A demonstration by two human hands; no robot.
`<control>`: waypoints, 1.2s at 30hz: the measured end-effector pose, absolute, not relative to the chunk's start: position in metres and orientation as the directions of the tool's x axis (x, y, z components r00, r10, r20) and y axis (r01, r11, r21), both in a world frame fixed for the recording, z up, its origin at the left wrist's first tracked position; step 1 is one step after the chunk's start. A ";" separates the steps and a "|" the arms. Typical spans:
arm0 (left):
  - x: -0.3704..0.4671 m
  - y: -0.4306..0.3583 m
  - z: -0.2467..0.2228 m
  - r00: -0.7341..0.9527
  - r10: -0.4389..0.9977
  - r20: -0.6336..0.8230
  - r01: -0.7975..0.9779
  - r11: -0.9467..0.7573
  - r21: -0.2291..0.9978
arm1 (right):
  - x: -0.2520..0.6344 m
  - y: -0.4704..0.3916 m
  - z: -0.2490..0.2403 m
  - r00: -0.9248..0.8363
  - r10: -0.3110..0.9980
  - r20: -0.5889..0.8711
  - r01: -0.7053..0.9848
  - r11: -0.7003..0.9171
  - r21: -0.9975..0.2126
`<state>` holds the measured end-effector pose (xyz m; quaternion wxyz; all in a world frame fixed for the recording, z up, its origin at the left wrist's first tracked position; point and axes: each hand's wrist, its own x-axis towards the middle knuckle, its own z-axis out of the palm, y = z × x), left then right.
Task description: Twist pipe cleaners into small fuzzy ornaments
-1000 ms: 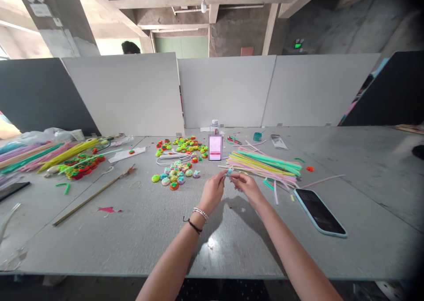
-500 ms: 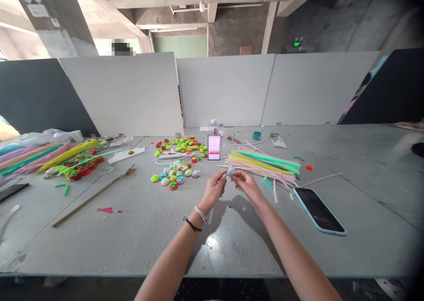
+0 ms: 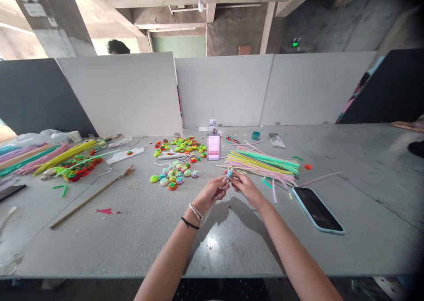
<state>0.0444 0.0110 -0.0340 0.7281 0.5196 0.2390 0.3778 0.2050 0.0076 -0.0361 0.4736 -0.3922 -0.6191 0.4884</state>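
Note:
My left hand point(image 3: 214, 190) and my right hand point(image 3: 245, 188) meet above the middle of the grey table, fingertips pinched together. Between them is a small light-blue coil of pipe cleaner point(image 3: 229, 173), partly covered by the fingers. A thin pale strand seems to run from it towards my left palm; its end is hidden. Just right of my right hand lies a bundle of pipe cleaners point(image 3: 261, 164) in yellow, pink and mint. Left of my left hand is a cluster of small pastel fuzzy coils point(image 3: 172, 176).
Behind the pastel coils sit brighter green, yellow and red ones point(image 3: 188, 145) and a white corded tool point(image 3: 172, 156). A lit phone point(image 3: 213, 147) leans before a bottle point(image 3: 213, 125). A dark phone point(image 3: 318, 209) lies right; a wooden stick point(image 3: 92, 198) lies left. White partitions point(image 3: 225, 91) stand behind.
My hands have shifted slightly, the left wrist turning a little; the blue coil now shows more clearly between the fingertips. The view has moved slightly.

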 end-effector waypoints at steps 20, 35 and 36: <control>0.045 0.001 -0.028 0.340 0.858 0.384 0.751 -0.494 0.438 | 0.204 0.014 -0.040 -0.033 0.967 0.253 0.038 0.254 -0.966; 0.046 -0.002 -0.029 0.324 0.831 0.452 0.766 -0.511 0.390 | 0.204 0.013 -0.034 0.021 0.957 0.290 0.054 0.288 -0.956; 0.046 -0.002 -0.029 0.326 0.830 0.452 0.768 -0.512 0.386 | 0.205 0.014 -0.035 0.034 0.954 0.299 0.072 0.296 -0.953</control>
